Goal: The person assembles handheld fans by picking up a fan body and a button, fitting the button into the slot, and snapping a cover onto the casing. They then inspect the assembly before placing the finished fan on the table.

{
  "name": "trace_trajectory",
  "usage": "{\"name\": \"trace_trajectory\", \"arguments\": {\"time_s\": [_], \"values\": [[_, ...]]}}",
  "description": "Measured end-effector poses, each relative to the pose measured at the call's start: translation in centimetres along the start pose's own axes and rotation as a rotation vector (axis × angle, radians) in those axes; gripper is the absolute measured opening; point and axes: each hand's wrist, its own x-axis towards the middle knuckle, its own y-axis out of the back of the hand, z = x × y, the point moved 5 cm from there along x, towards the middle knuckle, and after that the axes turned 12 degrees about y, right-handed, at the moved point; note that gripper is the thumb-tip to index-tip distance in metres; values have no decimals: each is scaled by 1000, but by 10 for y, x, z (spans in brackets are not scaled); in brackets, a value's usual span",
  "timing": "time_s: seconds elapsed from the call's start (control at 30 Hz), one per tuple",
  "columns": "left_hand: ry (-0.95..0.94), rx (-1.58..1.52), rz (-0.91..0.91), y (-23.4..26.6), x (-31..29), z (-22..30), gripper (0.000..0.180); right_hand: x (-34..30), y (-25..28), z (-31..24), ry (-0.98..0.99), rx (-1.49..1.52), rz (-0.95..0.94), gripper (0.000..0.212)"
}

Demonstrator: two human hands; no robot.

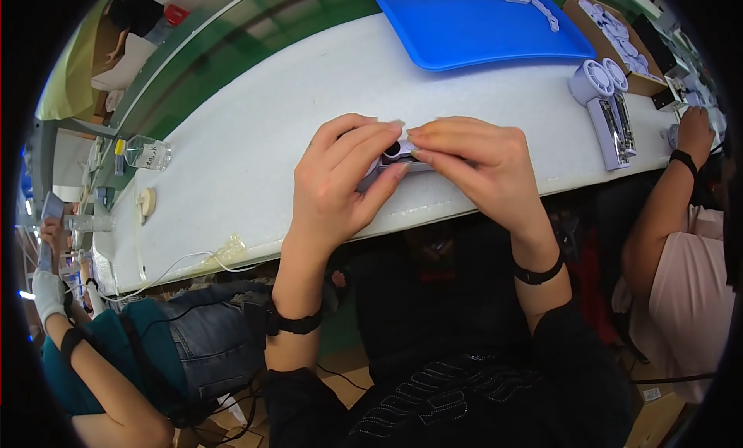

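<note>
1) In head view, gripping with the left hand (334, 173) a small pale lavender device (419, 167), with thumb on its near side and fingers curled over its far side
2) Touching the right part of the same device with the right hand (484, 157), with thumb and fingertips near together; cannot tell if pinching also some small loose piece there, as covered by the fingers
3) Holding the device between both hands, close to the near edge of the white worktop (240, 150); can see on it a dark round part (392, 151), partly hidden
4) Wearing on the right wrist a dark band (539, 271), and on the left wrist another similar one
5) Can see beyond the hands a blue tray (464, 37) with several pale pieces (534, 3), and at its right a cardboard box (650, 84) containing many pale parts
6) Can see at the right, on the worktop, two handheld fans (607, 119) side by side, with inner parts of the handles exposed
7) Can see at the left a clear bottle (151, 154) with yellow cap, a cream round object (146, 203) and a white cable (179, 263)
8) Can notice a co-worker in teal top (159, 351) at left and another in pale pink clothing (689, 293) at right
</note>
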Motion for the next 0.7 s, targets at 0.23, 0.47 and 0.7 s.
{"name": "trace_trajectory", "arguments": {"time_s": [0.23, 0.47, 0.7], "values": [[35, -67, -33, 1, -2, -6, 31, -3, -5, -16, 219, -263, 21, 19], [27, -113, -39, 1, 1, -3, 32, -1, 2, -15, 100, -212, -51, 22], [1, -58, 25, 3, -6, -6, 22, -13, -1, -13, 50, -134, 51, 25]]}}
